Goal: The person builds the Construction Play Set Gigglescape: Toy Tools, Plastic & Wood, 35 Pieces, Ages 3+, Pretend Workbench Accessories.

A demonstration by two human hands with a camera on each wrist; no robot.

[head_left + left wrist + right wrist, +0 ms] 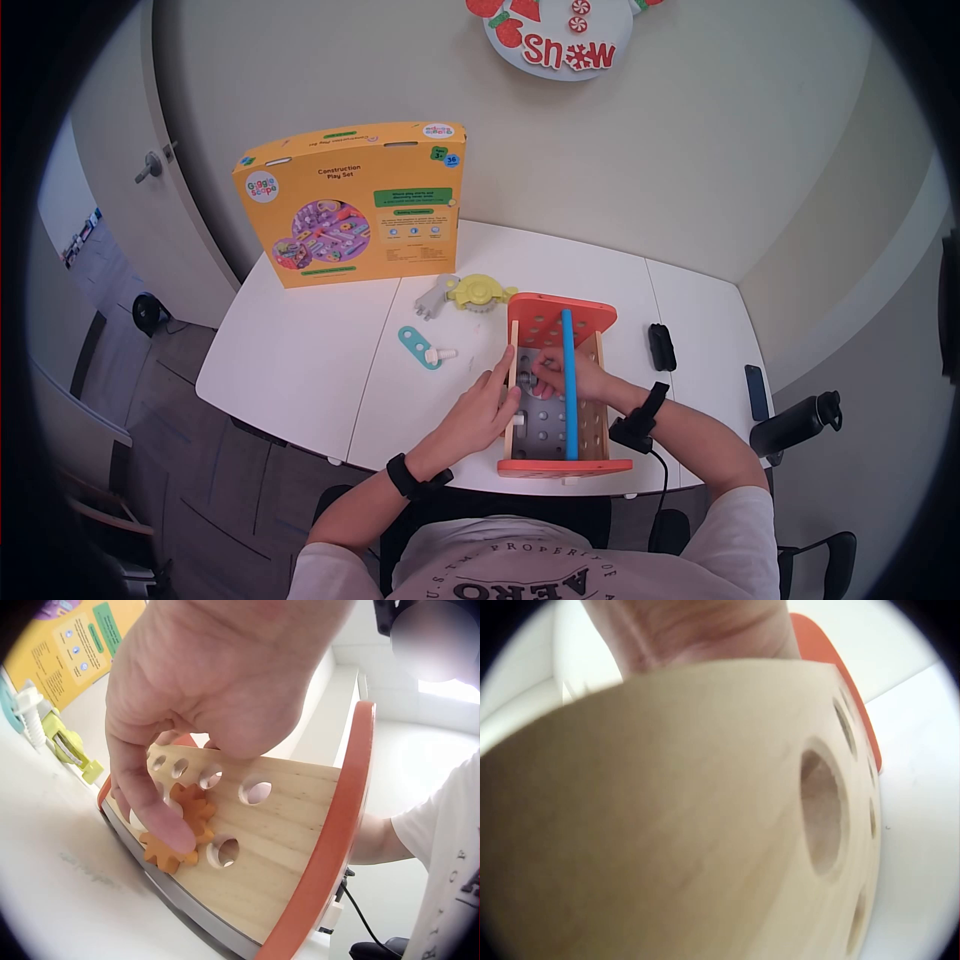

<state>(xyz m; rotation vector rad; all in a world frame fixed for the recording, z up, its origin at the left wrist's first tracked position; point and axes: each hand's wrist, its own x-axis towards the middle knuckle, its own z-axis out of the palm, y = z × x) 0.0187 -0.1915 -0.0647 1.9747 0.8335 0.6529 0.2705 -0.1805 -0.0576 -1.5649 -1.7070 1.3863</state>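
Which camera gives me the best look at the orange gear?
The left wrist view: it shows the orange gear close up against the wooden side panel, though a finger of the left hand covers part of it. I can't make the gear out in the head view; the right wrist view shows the opposite panel, no gear.

On the worktop, the carton stands back left. Before it, to the right, lies the toy saw; nearer the person lies a perforated strip with a bolt at its near end. Right of these stands the toolbox, a gear on its left outer wall, the right grip inside. Farther right come the case and the phone.
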